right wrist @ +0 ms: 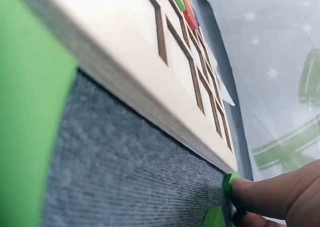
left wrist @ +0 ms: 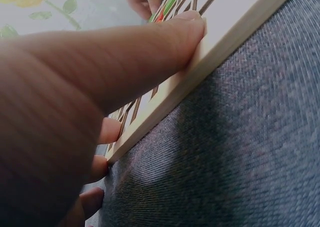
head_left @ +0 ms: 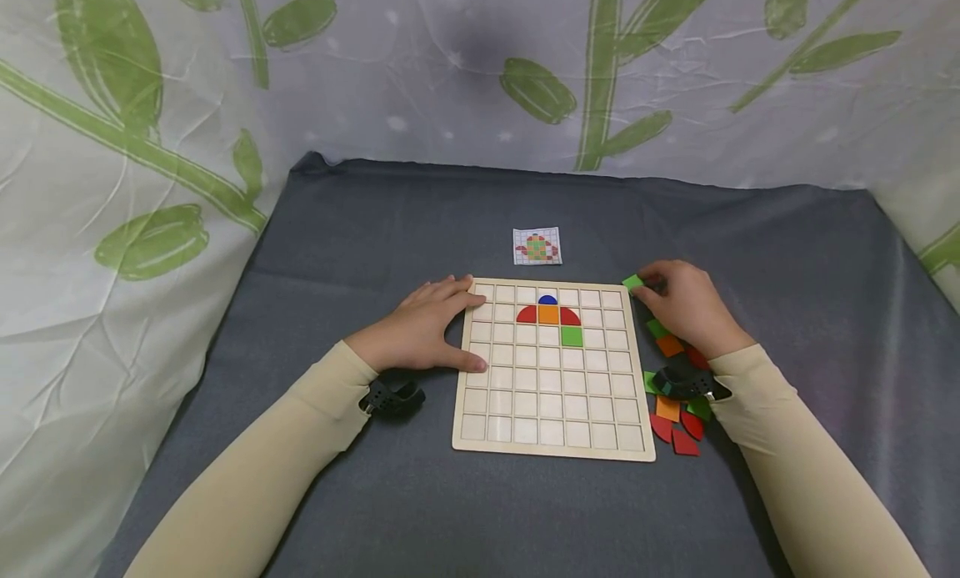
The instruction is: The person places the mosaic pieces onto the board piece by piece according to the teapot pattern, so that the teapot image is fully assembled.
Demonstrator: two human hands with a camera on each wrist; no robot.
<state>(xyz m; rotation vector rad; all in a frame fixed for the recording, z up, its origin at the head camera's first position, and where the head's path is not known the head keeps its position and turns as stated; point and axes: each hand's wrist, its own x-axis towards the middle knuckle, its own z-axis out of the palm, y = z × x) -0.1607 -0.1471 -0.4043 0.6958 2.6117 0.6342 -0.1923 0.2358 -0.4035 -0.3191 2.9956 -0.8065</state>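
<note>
A wooden grid board [head_left: 551, 453] lies on the grey cloth, holding a blue half-round piece [head_left: 547, 299], an orange square [head_left: 549, 314], a red quarter-round piece on each side of it, and a green square [head_left: 572, 336]. My left hand [head_left: 427, 328] rests on the board's left edge, fingers spread and thumb on the rim. At the board's far right corner my right hand [head_left: 686, 303] pinches a green square tile [head_left: 633, 283] between thumb and finger; the right wrist view shows this tile [right wrist: 230, 183] beside the board's corner.
A small printed pattern card [head_left: 537, 247] lies beyond the board. Along the board's right side are loose tiles, among them an orange square [head_left: 667, 408], a red piece [head_left: 685, 443] and several green ones, partly hidden under the right wrist. A leaf-patterned curtain [head_left: 450, 77] hangs behind.
</note>
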